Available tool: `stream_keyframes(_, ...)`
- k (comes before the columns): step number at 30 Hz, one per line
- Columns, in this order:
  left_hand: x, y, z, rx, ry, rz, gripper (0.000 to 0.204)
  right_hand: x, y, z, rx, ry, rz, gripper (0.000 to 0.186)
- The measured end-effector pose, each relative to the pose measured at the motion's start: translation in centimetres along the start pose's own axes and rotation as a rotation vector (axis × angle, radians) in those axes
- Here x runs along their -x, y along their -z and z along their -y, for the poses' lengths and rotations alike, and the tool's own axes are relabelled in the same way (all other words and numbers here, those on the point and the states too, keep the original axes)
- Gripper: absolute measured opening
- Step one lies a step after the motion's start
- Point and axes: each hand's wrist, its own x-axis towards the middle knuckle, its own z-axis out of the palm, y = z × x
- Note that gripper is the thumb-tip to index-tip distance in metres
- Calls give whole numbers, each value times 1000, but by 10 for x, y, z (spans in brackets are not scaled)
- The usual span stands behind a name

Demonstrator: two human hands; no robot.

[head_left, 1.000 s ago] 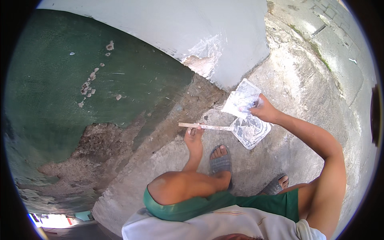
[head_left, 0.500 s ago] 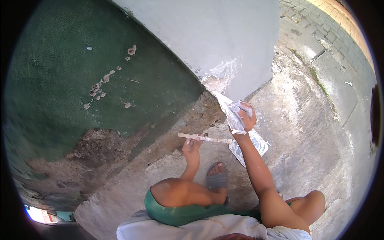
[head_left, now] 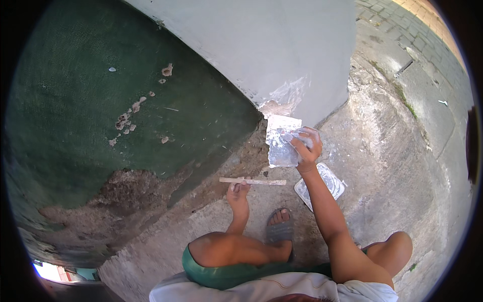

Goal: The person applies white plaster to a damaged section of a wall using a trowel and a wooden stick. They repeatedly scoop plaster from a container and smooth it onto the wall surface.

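Note:
My right hand (head_left: 308, 147) grips a flat rectangular scraper sheet (head_left: 276, 128) smeared with white paste, just below the chipped, paste-smeared patch (head_left: 287, 93) at the bottom corner of the pale grey wall (head_left: 271, 40). My left hand (head_left: 238, 194) holds a thin wooden stick (head_left: 264, 182) horizontally, its fingers closed around it. A square shallow tray (head_left: 330, 180) coated in white paste lies on the concrete under and beside my right forearm, which hides part of it.
A dark green wall (head_left: 100, 100) with peeled, crumbling patches fills the left, meeting the grey wall. Rough concrete (head_left: 377, 151) surrounds my sandalled foot (head_left: 279, 231). Cracked pavement (head_left: 402, 27) with a weedy seam runs along the right.
My right hand has swung left from above the tray with the sheet, turning it, to below the grey wall's damaged corner. The stick has moved slightly down and left, away from the tray.

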Motion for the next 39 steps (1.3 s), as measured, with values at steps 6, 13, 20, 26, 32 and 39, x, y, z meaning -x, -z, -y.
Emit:
stream_keyframes(6,-2,-7,0,-21,18,40,25,-11,-2,5,0,53,-9,25)
stream_keyframes(13,-4,-4,-2,-8,14,40,27,1,9,6,9,-18,-38,22)
stream_keyframes(20,1,-6,1,-6,16,54,29,-14,-1,10,-1,34,69,21)
stream_keyframes(26,-3,-5,-3,-26,38,21,29,-13,10,5,-18,-8,68,22)
stream_keyframes(32,3,-6,-1,-9,9,59,27,-21,0,2,-71,89,16,21)
stream_keyframes(39,-3,-4,-4,-37,-15,25,27,-17,18,-5,-1,34,-24,21)
